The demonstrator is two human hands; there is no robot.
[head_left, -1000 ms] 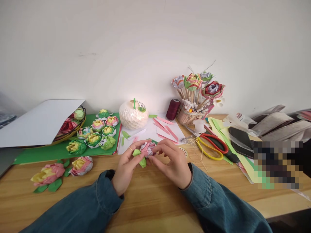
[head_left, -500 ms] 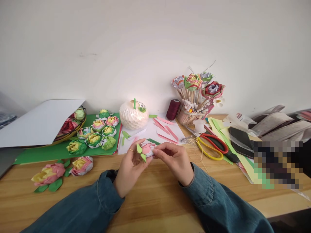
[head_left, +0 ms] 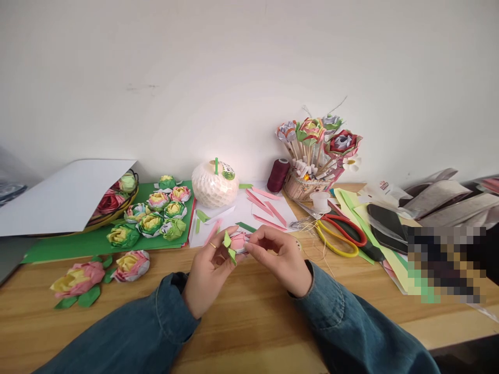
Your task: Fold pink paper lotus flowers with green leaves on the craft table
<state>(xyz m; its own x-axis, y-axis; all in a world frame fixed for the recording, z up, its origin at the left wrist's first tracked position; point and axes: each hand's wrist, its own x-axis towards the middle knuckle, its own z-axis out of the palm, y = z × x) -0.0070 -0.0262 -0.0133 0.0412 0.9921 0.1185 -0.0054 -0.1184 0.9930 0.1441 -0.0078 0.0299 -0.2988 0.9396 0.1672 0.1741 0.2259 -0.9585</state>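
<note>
Between my two hands, above the front of the table, is a paper flower [head_left: 238, 241] with pink and white petals and light green leaves on its left side. My left hand [head_left: 208, 275] holds it from the left, with the fingers curled behind and the thumb below. On the other side, the thumb and forefinger of my right hand [head_left: 278, 259] pinch its right edge; the fingertips partly cover the petals there. Behind the hands lie folded pink paper strips [head_left: 268, 215] and green paper pieces [head_left: 201, 216] on a white sheet [head_left: 244, 205].
Several paper flowers [head_left: 150, 224] lie on green paper at left, two more [head_left: 130, 266] nearer. A white foam-wrapped ball [head_left: 215, 183] and a maroon thread spool [head_left: 278, 175] stand behind. Scissors [head_left: 337, 244], a phone [head_left: 385, 226] and a basket of stemmed flowers [head_left: 307, 184] are at right.
The flower has turned slightly and shifted a little to the right in my hands, showing more of its pink face. Both hands keep their hold.
</note>
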